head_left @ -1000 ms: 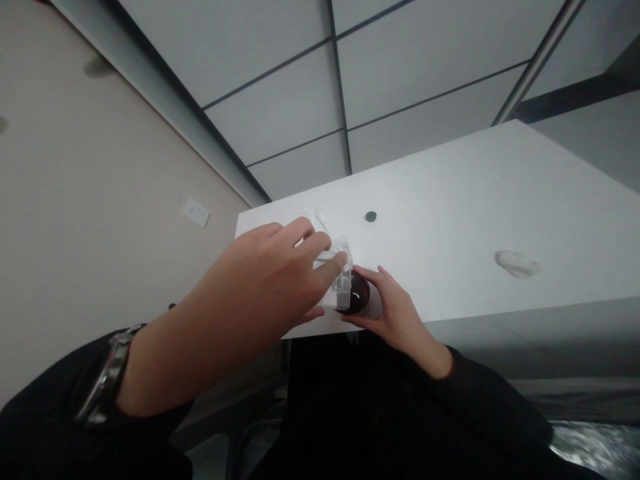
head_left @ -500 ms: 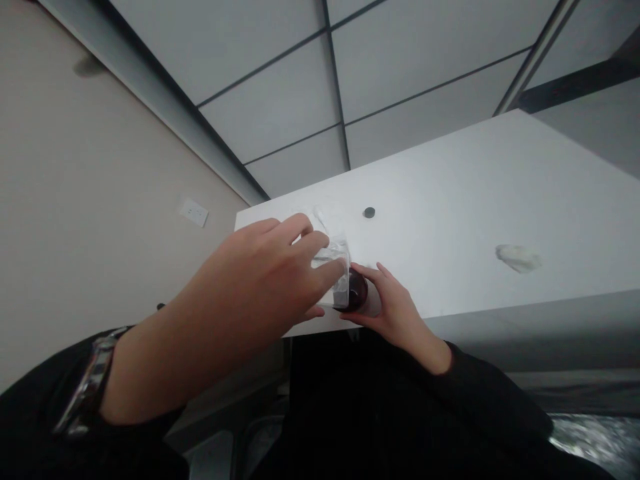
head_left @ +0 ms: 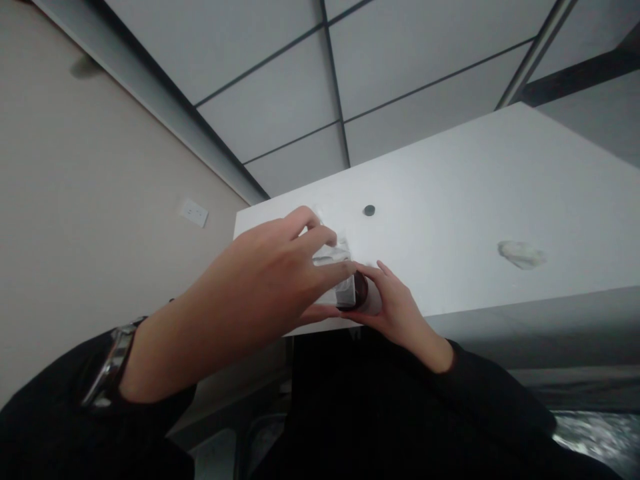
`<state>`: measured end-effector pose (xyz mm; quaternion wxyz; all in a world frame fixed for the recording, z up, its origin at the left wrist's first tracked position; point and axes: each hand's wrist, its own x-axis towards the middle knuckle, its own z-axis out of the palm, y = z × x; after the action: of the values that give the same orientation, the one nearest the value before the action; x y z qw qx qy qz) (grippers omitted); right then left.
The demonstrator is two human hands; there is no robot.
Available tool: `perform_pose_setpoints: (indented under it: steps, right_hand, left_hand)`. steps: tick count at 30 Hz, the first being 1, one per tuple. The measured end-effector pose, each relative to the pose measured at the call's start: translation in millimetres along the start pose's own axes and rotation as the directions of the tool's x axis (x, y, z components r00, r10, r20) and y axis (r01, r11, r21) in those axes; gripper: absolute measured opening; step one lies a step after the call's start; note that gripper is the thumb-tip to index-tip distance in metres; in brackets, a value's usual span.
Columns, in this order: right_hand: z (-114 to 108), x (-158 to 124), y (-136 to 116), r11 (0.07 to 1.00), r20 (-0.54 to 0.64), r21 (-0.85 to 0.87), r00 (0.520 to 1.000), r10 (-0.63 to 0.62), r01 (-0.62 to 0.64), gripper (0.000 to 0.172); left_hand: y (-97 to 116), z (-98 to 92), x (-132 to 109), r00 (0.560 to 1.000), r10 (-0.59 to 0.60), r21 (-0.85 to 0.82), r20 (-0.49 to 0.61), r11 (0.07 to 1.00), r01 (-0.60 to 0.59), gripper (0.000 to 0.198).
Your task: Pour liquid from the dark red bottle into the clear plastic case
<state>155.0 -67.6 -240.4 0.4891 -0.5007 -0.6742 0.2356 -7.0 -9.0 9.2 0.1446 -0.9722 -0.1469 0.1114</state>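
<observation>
My right hand (head_left: pixel 400 308) is wrapped round a dark red-brown rounded container (head_left: pixel 361 292), which looks like a bottle, near the front edge of the white table (head_left: pixel 445 207). From the left my left hand (head_left: pixel 275 270) reaches over, its thumb and index finger closed about clear plastic packaging (head_left: pixel 345 292) with a pale straight edge. That edge lies against the left side of the container and covers part of it. Much of the packaging is hidden under my left hand. Behind the hands a small dark round cap (head_left: pixel 369 211) lies on the tabletop.
A crumpled whitish piece (head_left: pixel 521 255), perhaps plastic, lies on the right of the table. Pale panelled doors (head_left: pixel 270 100) with dark frames stand beyond the far edge. At the left is a wall with a white socket (head_left: pixel 194 213).
My left hand has shifted slightly right, bringing the packaging further over the container, and its thumb now shows close to my right fingertips. My right hand stays in place on the container.
</observation>
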Motion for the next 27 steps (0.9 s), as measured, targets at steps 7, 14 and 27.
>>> perform_pose_setpoints:
  steps: [7,14,27]
  right_hand:
    - [-0.6,-1.1,0.8,1.000,0.009,0.017,1.000,0.001,-0.001,0.075]
    - [-1.9,-0.4,-0.9,1.000,0.018,-0.002,1.000,0.024,-0.024,0.075]
    - [-1.0,-0.1,2.1,0.999,0.017,0.025,1.000,0.024,-0.024,0.075]
  left_hand:
    - [-1.6,3.4,3.7,1.000,0.000,-0.087,-0.006,0.996,0.000,0.041]
    - [-2.3,5.8,6.9,0.999,-0.006,-0.143,-0.044,0.990,0.000,0.036]
    - [2.2,23.2,3.9,0.997,-0.064,-0.207,-0.047,0.977,0.053,0.050]
